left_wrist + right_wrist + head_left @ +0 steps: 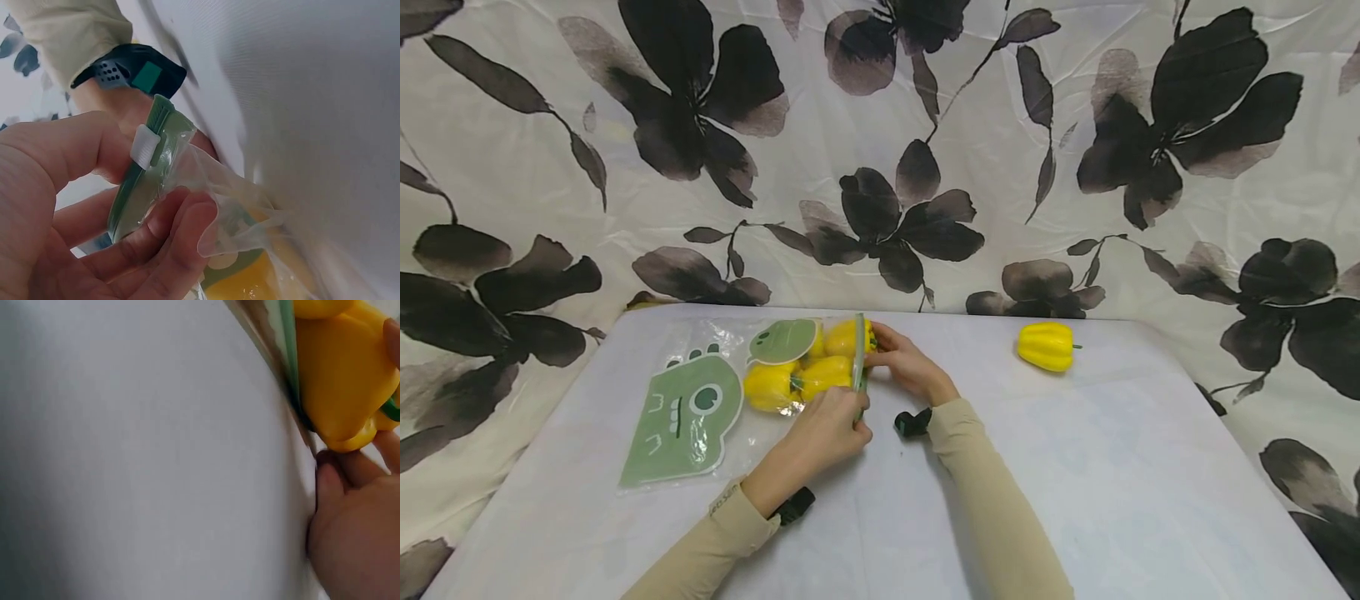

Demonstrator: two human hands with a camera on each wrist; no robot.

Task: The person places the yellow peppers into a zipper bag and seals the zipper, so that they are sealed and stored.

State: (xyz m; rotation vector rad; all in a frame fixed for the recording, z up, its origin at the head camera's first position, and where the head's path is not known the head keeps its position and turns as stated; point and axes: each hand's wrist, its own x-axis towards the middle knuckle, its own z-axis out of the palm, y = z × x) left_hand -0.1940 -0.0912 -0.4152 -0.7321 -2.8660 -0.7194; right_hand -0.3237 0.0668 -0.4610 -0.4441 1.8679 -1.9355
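Note:
A clear zip bag [752,433] printed with green cartoon monsters lies on the table, with several yellow bell peppers [769,386] inside. My left hand [827,429] grips the near end of its green zip edge [859,354]; in the left wrist view the thumb is beside a white slider [145,147], with fingers against the bag's film. At the far end of that edge, my right hand [912,364] holds a yellow bell pepper [344,369] in the bag's mouth, its green stem towards the palm. Another yellow bell pepper [1047,347] lies alone at the right.
White cloth covers the table [1135,467]. Behind it hangs a pale curtain [1000,250] with dark flowers. Black straps [913,423] sit at both wrists, below beige sleeves.

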